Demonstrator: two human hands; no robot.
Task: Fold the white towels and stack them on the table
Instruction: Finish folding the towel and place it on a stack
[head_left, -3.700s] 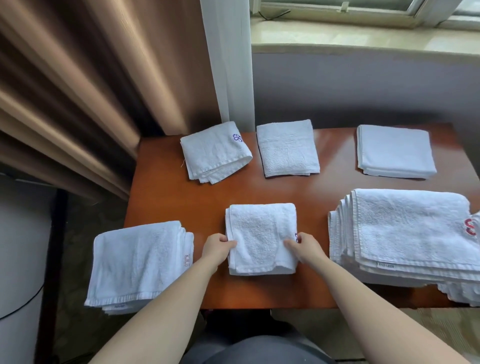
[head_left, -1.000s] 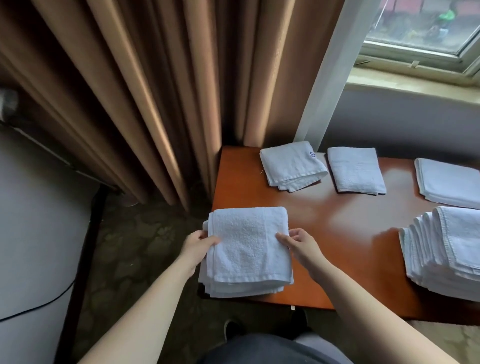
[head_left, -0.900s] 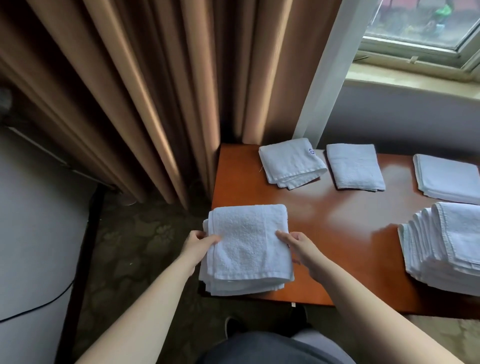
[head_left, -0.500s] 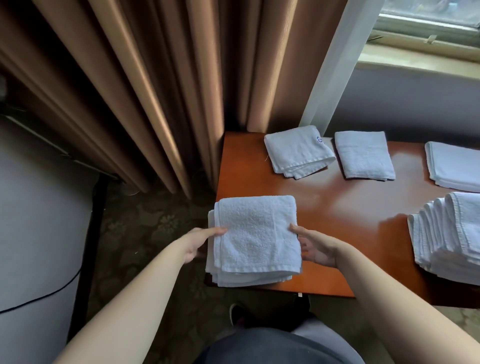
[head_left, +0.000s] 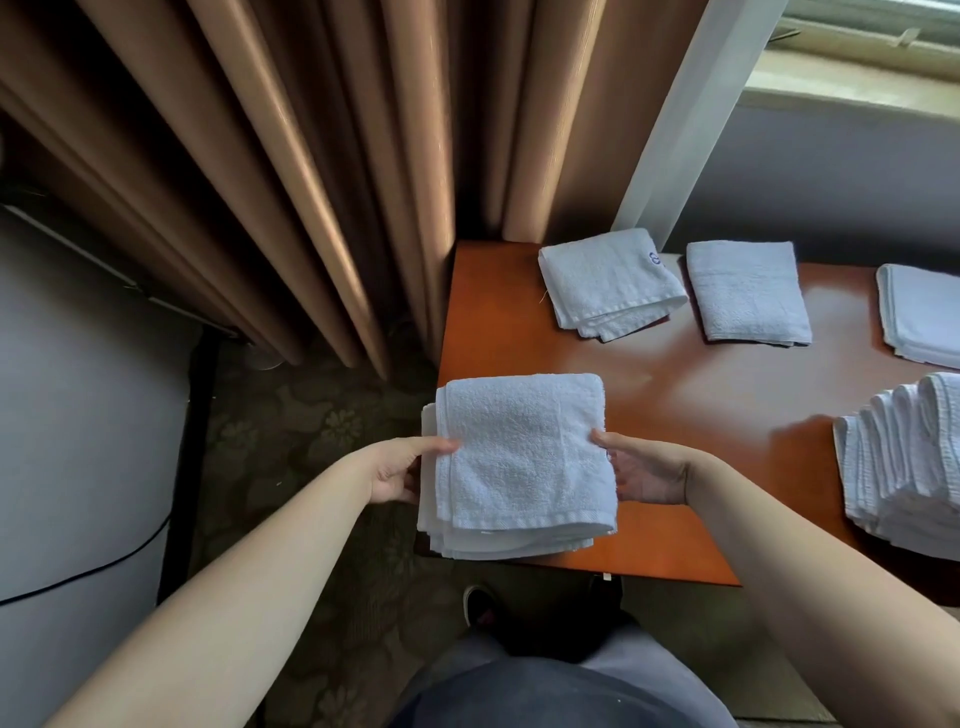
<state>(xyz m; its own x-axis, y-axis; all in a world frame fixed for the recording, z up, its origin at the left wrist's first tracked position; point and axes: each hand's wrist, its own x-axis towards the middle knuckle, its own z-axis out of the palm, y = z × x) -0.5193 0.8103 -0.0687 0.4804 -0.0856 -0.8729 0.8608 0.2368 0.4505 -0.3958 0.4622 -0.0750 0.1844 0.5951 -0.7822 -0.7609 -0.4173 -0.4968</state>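
Both hands, left hand (head_left: 397, 475) and right hand (head_left: 641, 475), flank the folded towel (head_left: 522, 457) atop the stack (head_left: 498, 545), grip apart with straight fingers touching; next, likely square its edges on the surface (head_left: 701, 415).

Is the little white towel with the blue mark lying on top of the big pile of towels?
No, the small white folded towel with the blue mark lies alone at the far edge of the orange-brown wooden table.
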